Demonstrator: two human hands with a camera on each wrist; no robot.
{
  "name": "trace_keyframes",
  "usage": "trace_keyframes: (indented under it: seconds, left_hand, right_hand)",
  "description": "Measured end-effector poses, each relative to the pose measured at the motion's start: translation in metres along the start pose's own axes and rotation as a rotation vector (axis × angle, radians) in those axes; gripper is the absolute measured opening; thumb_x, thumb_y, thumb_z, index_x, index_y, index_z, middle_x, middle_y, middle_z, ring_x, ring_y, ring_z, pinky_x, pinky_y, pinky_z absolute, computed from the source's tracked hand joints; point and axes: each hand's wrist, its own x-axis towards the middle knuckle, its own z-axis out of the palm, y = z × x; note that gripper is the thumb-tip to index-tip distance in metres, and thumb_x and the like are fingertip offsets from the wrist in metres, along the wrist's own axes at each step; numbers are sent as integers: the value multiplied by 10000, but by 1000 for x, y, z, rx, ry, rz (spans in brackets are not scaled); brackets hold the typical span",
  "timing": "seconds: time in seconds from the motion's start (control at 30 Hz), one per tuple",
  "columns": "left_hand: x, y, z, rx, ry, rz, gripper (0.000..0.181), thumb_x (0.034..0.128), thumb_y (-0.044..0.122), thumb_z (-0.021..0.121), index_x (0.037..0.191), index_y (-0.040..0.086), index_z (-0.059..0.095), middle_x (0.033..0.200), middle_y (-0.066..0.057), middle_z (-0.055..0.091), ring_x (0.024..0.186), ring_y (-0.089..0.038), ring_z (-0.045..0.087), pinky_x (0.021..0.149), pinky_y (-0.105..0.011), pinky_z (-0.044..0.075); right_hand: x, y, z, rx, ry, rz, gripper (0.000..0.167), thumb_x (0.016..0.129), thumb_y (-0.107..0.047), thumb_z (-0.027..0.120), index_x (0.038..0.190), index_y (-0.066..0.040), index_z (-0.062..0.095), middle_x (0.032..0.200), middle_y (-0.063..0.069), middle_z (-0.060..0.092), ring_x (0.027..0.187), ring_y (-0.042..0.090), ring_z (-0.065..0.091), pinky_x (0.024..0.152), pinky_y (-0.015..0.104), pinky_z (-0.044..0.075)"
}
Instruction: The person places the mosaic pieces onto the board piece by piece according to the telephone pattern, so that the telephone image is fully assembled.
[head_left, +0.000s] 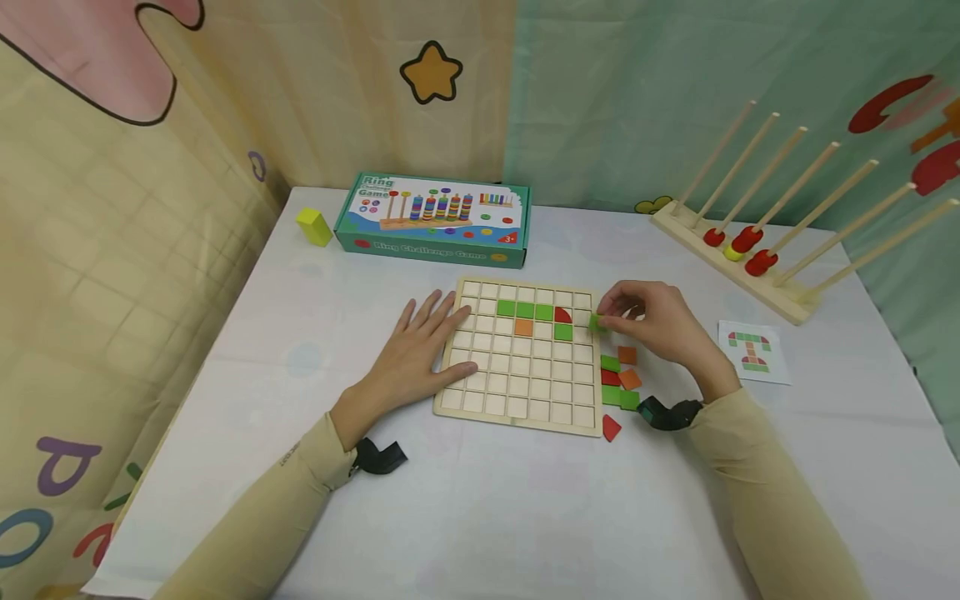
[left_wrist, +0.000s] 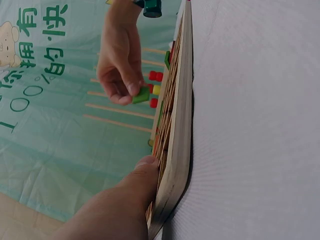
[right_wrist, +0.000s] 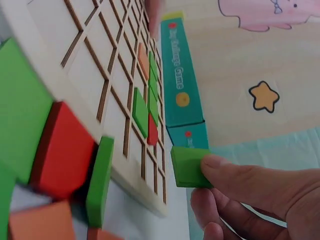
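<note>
A wooden grid board (head_left: pixel 498 387) lies flat on the table, with green tiles (head_left: pixel 525 310), an orange tile (head_left: pixel 523 327) and a red quarter-round tile (head_left: pixel 562 315) set in its upper cells. My left hand (head_left: pixel 411 354) rests on the board's left edge, fingers spread and thumb on the rim. Between thumb and fingers, my right hand (head_left: pixel 660 321) pinches a green square tile (right_wrist: pixel 187 165). That tile is held just off the board's upper right edge. Loose green, red and orange tiles (head_left: pixel 627 356) lie along the right side, below my right hand.
A printed card (head_left: pixel 753 367) with a coloured tile pattern lies to the right. Behind it stands a wooden peg rack (head_left: pixel 731 267) with tall pegs and a few red and yellow beads. A game box (head_left: pixel 431 250) and a yellow block (head_left: pixel 314 227) sit at the back.
</note>
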Motion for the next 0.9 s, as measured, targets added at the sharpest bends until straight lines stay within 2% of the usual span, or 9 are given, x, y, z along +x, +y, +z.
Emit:
trace_keyframes:
  seconds: [0.2, 0.5, 0.73, 0.9]
  left_hand:
    - [0, 0, 0, -3, 2, 0, 911, 974, 682, 578, 1678, 176, 299, 1770, -109, 173, 1654, -327, 72, 1329, -575, 12]
    - [0, 0, -1, -4, -1, 6, 902, 984, 673, 574, 1683, 182, 283, 1771, -110, 167, 1654, -328, 72, 1327, -580, 16]
    - [1, 0, -2, -2, 4, 15, 903, 985, 675, 572, 1683, 181, 282, 1769, -113, 168, 1652, -335, 82, 1325, -587, 24]
    - [0, -1, -1, 3, 3, 9, 904, 984, 681, 568, 1685, 188, 280, 1771, -106, 166, 1653, -330, 80, 1325, -588, 24]
  right_hand:
    - [30, -28, 22, 45, 19, -30, 61, 973, -138, 773, 1001, -96, 738, 957, 74, 753, 896, 208, 698, 816, 342, 603]
    - [60, -70, 63, 105, -31, -91, 46, 959, -79, 769, 986, -51, 744, 934, 95, 753, 881, 229, 712, 839, 408, 612]
    - [69, -83, 86, 120, -26, -96, 48, 970, -82, 759, 998, -43, 752, 940, 78, 764, 876, 210, 728, 848, 393, 609]
    - [74, -87, 98, 106, -24, -114, 50, 970, -91, 762, 990, -47, 751, 917, 68, 766, 839, 198, 712, 802, 359, 596]
